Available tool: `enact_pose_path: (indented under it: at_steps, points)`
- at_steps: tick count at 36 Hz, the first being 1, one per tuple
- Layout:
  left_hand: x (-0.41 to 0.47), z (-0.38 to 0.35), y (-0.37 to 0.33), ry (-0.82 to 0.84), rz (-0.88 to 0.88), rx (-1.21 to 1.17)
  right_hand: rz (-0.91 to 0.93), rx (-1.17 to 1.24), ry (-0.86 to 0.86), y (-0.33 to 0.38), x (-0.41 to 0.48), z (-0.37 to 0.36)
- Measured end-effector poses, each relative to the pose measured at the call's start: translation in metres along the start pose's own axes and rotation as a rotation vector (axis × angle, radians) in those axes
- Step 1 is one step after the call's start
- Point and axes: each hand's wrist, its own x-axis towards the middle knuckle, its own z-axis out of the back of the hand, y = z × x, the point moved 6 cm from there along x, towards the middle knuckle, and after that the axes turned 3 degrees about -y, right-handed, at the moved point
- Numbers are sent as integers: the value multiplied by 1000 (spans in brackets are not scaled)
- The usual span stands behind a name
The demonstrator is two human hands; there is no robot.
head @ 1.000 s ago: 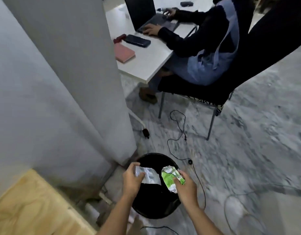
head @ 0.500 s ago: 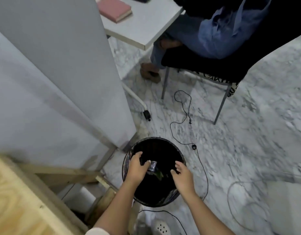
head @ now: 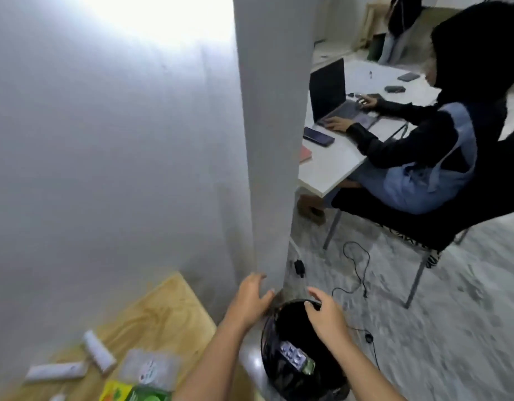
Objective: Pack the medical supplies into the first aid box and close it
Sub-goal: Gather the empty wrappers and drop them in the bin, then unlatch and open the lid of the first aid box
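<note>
Two hands: both bare, fingers spread, holding nothing, above a black bin.
Left hand (head: 250,299): grip apart, near the foot of a grey pillar (head: 270,134), just left of the bin's far rim.
Right hand (head: 326,315): grip apart, palm down, over the bin's mouth.
Bin (head: 271,328): round, black, on the marbled floor (head: 467,328), just right of the table.
Inside bin: silver blister strip (head: 293,353) lying tilted, a scrap of green wrapper (head: 308,366) touching its near end.
Table (head: 163,308): pale wood, near left corner of view.
Supplies on table: two white tubes (head: 98,350) at an angle to each other, clear packet (head: 148,369) to their right, yellow and green pack (head: 131,393) at the near edge; all blurred.
First aid box: out of view.
Far right: seated person (head: 441,140) typing at a laptop (head: 334,94) on a white desk.
</note>
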Motion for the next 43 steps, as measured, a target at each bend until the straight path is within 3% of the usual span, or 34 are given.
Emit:
enact_pose_path:
  at_steps: [6,19,27,32,38,43]
  points:
    - [-70,108,45,-180,-60,106,261,-74,50,108,-52,-50]
    - [-302,271,242,-427,184,38,755,-122,294,257,-246,-242]
    - [-424,294,351,-525,347,150,1090,-239,472,290,-354,-345]
    - [-470,281,402,-527,507,-1,1308,-432,565,289,-393,-390]
    - [-476,268,427,-582,464,-186,1524,-725,396,280,-408,-431]
    - [-468,265,433,-696,422,-377,1597,-746,293,277,-410,-438]
